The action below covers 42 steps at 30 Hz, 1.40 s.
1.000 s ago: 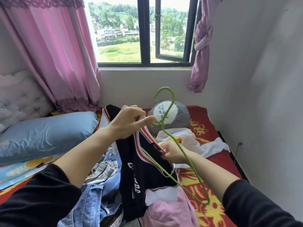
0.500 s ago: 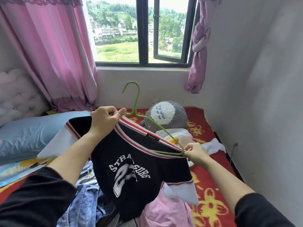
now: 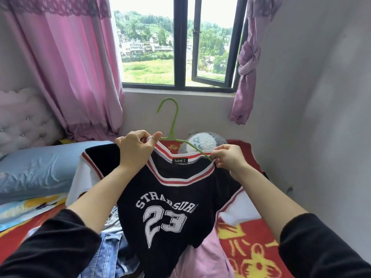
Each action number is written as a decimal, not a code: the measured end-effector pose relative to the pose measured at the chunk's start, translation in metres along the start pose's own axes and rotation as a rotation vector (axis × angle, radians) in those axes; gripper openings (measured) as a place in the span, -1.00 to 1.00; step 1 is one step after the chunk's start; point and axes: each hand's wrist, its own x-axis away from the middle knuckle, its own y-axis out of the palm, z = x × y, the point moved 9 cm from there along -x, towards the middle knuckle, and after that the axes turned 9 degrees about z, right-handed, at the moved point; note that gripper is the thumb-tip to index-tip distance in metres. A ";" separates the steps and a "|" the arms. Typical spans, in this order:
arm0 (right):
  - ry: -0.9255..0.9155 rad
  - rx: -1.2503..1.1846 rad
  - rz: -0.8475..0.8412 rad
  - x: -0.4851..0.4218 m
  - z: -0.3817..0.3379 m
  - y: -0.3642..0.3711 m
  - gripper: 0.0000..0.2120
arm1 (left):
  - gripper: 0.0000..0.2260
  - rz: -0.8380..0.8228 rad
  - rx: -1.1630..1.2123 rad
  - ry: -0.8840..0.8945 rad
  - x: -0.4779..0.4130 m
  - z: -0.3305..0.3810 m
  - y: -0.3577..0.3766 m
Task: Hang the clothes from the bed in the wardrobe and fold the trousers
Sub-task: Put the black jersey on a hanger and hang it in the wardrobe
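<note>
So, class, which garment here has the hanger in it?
The black number 23 jersey, with the green hanger through its neck; the blue jeans and pink garment lie loose beneath it.

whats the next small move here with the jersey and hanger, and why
Probably pull the right shoulder of the black jersey over the green hanger. Its hook stands above the collar, but one arm lies bare outside the neckline, slipping in only where the right hand pinches the collar; the left hand grips the other side.
</note>
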 end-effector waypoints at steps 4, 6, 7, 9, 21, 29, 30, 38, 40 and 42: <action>-0.162 -0.056 -0.008 0.006 -0.067 0.020 -0.93 | -0.59 0.074 0.059 -0.087 -0.014 0.009 -0.028; -0.305 -0.029 -0.031 0.014 -0.105 0.025 -0.90 | -0.59 0.111 0.127 -0.139 -0.024 0.014 -0.050; -0.423 0.063 -0.031 0.021 -0.123 0.027 -0.89 | -0.59 0.124 0.159 -0.156 -0.028 0.018 -0.060; -0.684 0.283 0.000 0.040 -0.150 0.034 -0.79 | -0.57 0.147 0.198 -0.182 -0.028 0.026 -0.080; -1.019 0.140 0.120 0.121 -0.225 0.036 -0.73 | -0.58 0.246 -0.060 -0.074 0.019 0.100 -0.228; -1.071 0.037 -0.056 0.213 -0.246 0.095 -0.78 | -0.71 0.359 -0.254 -0.167 0.086 0.094 -0.357; -1.072 0.020 -0.093 0.226 -0.247 0.106 -0.79 | -0.70 0.400 -0.280 -0.184 0.096 0.093 -0.376; -1.128 -0.168 -0.477 0.364 -0.249 0.210 -0.85 | -0.69 0.712 -0.444 -0.227 0.183 0.087 -0.541; -1.119 -0.178 -0.503 0.402 -0.249 0.233 -0.82 | -0.72 0.755 -0.495 -0.239 0.204 0.083 -0.579; -1.093 -0.179 -0.535 0.444 -0.248 0.256 -0.81 | -0.74 0.791 -0.542 -0.259 0.226 0.076 -0.614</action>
